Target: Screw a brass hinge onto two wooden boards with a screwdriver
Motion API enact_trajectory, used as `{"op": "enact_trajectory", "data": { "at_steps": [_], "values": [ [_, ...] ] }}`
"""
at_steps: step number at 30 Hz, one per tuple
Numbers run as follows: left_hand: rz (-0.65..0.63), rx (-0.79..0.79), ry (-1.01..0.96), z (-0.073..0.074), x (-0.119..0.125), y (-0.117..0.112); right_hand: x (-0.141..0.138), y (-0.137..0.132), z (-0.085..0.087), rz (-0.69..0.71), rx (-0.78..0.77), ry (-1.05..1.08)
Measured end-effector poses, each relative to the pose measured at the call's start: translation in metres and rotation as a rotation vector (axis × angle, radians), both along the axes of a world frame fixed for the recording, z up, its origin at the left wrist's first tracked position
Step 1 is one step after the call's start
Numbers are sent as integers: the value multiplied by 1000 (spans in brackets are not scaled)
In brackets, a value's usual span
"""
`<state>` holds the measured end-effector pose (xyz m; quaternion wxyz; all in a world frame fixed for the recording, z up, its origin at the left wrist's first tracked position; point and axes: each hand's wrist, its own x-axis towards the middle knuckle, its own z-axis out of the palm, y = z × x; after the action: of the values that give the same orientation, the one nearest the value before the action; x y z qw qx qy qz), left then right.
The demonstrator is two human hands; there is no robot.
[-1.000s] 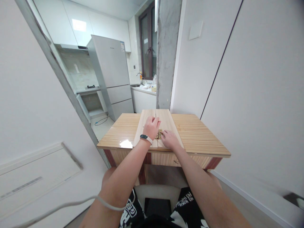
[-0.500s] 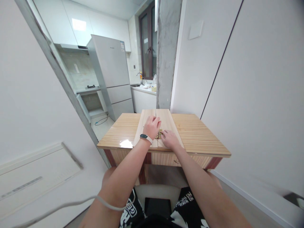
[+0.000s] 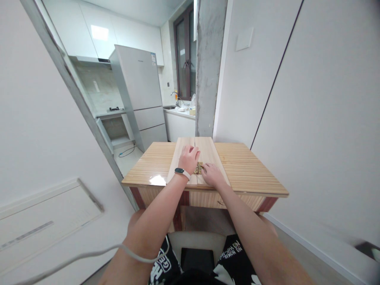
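Observation:
Two pale wooden boards (image 3: 206, 147) lie side by side on the table, with a narrow seam between them. Across the seam, near the front, sits a brass-coloured hinge (image 3: 200, 168). My left hand (image 3: 189, 156), with a banded watch at its wrist, is over the left board, just beyond and left of the hinge. Its fingers are loosely bent and apart, and no held thing shows. My right hand (image 3: 211, 174) rests on the right board, with its fingertips drawn together at the right leaf of the hinge. My left wrist partly covers the left leaf.
A striped wood-grain table (image 3: 249, 170) carries the boards, and a drawer with a handle (image 3: 221, 202) is in its front. Beyond stand a grey refrigerator (image 3: 138, 79) and a sink counter (image 3: 179, 122). A grey cable (image 3: 97, 251) crosses my left forearm.
My left hand has shifted very slightly left, so a little more of the hinge shows. My right hand stays at the hinge.

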<state>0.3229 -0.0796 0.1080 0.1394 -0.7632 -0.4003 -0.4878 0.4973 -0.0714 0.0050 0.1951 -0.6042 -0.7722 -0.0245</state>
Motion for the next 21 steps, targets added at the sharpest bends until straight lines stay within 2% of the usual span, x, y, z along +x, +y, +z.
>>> {"op": "enact_trajectory", "data": {
  "at_steps": [7, 15, 21],
  "values": [
    [-8, -9, -9, -2, 1, 1, 1, 1, -2, 3, 7, 15],
    [-96, -18, -39, -4, 1, 4, 0, 0, -1, -6, -1, 11],
    [-49, 1, -36, 0, -2, 0, 0, -1, 0, 4, 10, 15]
  ]
}}
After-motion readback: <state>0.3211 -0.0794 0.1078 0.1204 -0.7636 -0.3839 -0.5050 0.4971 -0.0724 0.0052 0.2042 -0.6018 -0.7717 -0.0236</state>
